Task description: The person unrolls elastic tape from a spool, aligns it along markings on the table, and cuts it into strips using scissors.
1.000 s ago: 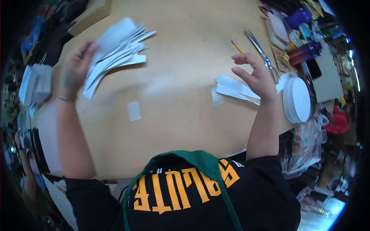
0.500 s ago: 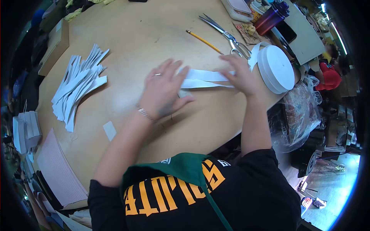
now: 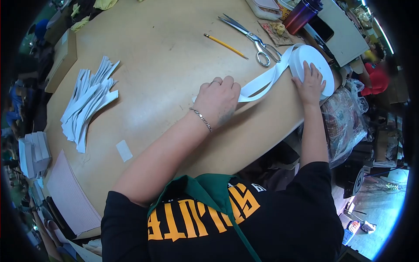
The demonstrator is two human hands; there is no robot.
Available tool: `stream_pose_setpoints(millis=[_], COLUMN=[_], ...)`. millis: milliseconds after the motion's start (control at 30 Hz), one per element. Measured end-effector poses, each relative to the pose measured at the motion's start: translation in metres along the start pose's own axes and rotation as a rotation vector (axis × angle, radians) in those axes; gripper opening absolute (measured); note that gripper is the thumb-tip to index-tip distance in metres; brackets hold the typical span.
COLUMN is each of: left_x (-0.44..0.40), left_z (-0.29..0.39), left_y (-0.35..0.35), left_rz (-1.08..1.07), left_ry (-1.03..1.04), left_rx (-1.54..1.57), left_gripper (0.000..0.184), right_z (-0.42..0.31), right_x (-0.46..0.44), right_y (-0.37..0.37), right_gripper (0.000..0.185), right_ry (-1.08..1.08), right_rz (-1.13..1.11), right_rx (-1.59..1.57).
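My left hand point(image 3: 217, 101) is closed around the white band point(image 3: 257, 85), with its fingers curled over the middle of the table. From there the band runs in loops up to a large white roll point(image 3: 310, 65) at the right edge. My right hand point(image 3: 310, 86) lies on the near side of that roll, its fingers spread over the white face. Silver scissors point(image 3: 256, 41) and a yellow pencil point(image 3: 226, 46) lie just beyond the band. A pile of cut white strips point(image 3: 89, 102) sits on the left side.
A small white card point(image 3: 124, 150) lies near the front left. Pink lined paper point(image 3: 72, 196) covers the left corner, with a cardboard box point(image 3: 63, 61) behind. At the back right stand a purple bottle point(image 3: 301, 16) and a food container point(image 3: 265, 8). Plastic-wrapped goods point(image 3: 345, 122) sit beside the table.
My left hand has moved right and closed on the band. My right hand has left the band and come to rest on the roll. The band now curves in loops.
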State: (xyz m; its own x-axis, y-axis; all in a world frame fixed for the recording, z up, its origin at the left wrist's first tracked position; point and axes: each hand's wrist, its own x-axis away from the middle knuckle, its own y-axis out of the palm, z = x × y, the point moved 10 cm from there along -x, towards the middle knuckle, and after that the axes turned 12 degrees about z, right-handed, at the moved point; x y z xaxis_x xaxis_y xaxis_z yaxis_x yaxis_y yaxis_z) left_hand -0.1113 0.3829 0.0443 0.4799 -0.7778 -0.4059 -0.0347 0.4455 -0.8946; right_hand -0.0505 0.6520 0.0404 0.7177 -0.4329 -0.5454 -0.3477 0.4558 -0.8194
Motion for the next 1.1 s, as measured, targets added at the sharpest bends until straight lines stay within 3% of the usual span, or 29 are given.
stream_pose_setpoints(millis=[133,233,400,600,733,767,867,933,1000,1033,1100], left_x=[-0.006,-0.014,0.003,0.089,0.159,0.174,0.189,0.189,0.190,0.190,0.192], left_z=[0.003,-0.010,-0.033,-0.059,-0.063,-0.065,-0.060,-0.057,-0.056,-0.056,-0.058], left_y=[-0.037,-0.033,-0.052,-0.106,-0.106,-0.100,-0.094,-0.095,-0.100,-0.104,-0.111], left_rz=[0.136,-0.081,-0.110,-0.189,-0.306,-0.317,-0.306,-0.287,-0.298,-0.288,-0.254], left_ry=[0.022,-0.170,-0.242,-0.341,-0.536,-0.603,-0.658,-0.671,-0.700,-0.691,-0.678], left_rx=[0.086,0.268,0.492,0.591,0.743,0.766,0.782,0.774,0.762,0.759,0.750], left_gripper=[0.007,0.006,0.008,0.016,0.019,0.019,0.019,0.019,0.019,0.019,0.020], right_z=[0.003,0.004,0.018,0.074,0.144,0.156,0.092,0.023,-0.048,-0.067,-0.047], right_x=[0.000,0.002,0.021,0.055,0.049,0.046,0.050,0.065,0.074,0.076,0.061], right_y=[-0.001,-0.003,-0.017,-0.033,0.000,0.017,-0.043,-0.089,-0.088,-0.084,-0.050], right_gripper=[0.069,0.069,0.069,0.063,0.060,0.067,0.069,0.074,0.073,0.072,0.066], right_ry=[-0.039,-0.053,-0.115,-0.385,-0.189,-0.132,0.123,0.046,-0.134,-0.219,-0.112], right_rz=[0.026,0.027,0.041,0.104,0.181,0.085,0.241,0.337,0.217,0.158,0.157], right_rx=[-0.022,-0.033,-0.067,-0.294,-0.058,0.085,-0.049,-0.113,-0.115,-0.112,-0.062])
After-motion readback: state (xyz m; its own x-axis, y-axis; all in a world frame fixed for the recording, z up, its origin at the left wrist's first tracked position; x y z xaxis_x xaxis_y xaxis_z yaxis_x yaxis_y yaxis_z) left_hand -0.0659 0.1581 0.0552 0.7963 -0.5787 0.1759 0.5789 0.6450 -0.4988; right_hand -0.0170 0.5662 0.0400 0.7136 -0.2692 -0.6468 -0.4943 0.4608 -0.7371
